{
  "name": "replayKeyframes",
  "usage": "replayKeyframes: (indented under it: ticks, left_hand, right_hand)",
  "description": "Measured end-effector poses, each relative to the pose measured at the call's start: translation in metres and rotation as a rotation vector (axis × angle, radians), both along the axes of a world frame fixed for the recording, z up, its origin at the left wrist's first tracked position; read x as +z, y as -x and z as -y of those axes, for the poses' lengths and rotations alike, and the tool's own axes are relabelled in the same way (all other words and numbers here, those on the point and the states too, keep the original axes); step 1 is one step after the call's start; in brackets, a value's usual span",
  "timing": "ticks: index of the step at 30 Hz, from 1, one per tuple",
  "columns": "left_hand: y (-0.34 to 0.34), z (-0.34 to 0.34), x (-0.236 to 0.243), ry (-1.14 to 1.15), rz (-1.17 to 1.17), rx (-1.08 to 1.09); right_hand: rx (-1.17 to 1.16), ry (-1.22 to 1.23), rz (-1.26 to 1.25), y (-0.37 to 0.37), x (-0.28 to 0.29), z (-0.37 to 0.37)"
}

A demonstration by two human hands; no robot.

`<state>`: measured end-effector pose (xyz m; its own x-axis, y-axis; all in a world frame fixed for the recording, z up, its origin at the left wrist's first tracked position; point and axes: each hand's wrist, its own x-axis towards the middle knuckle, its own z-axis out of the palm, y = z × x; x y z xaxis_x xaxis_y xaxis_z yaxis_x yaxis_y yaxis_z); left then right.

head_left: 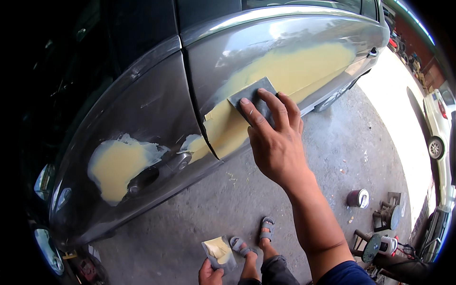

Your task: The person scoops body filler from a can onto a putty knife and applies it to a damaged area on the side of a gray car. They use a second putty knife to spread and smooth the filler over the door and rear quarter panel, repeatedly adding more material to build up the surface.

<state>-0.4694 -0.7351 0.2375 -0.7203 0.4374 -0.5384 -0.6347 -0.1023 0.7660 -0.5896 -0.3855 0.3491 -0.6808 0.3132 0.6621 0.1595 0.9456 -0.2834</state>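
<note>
Head view: the right hand [278, 145], fingers bent and slightly apart, is holding a flat dark spreader [259, 102] against yellow filler [304, 69] on a grey car's side [156, 102]. Low down, the left hand [210, 274] is pinching a small plate [229, 264] carrying more filler, above the concrete floor [332, 147].

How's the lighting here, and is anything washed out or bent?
In the head view, bright reflections streak the grey car below its windows; the sunlit ground at right is washed out white; the far left sinks into black; fisheye distortion bows the car's edges.
</note>
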Motion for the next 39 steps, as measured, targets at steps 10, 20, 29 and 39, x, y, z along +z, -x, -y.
replayKeyframes:
  ticks: [10,20,29,39]
  left_hand:
    - [0.040,-0.031,0.025,-0.006,-0.127,-0.034]
    - [0.100,-0.094,0.076,-0.267,-0.273,-0.011]
    - [0.116,-0.143,0.102,-0.385,-0.227,-0.034]
    - [0.113,-0.169,0.119,-0.436,-0.265,-0.158]
  right_hand:
    - [-0.049,0.009,-0.010,-0.019,-0.065,0.004]
    - [0.008,0.015,-0.057,-0.011,-0.039,-0.037]
    - [0.160,0.290,0.007,-0.080,-0.023,-0.008]
    - [0.491,0.249,0.247,-0.103,0.015,0.012]
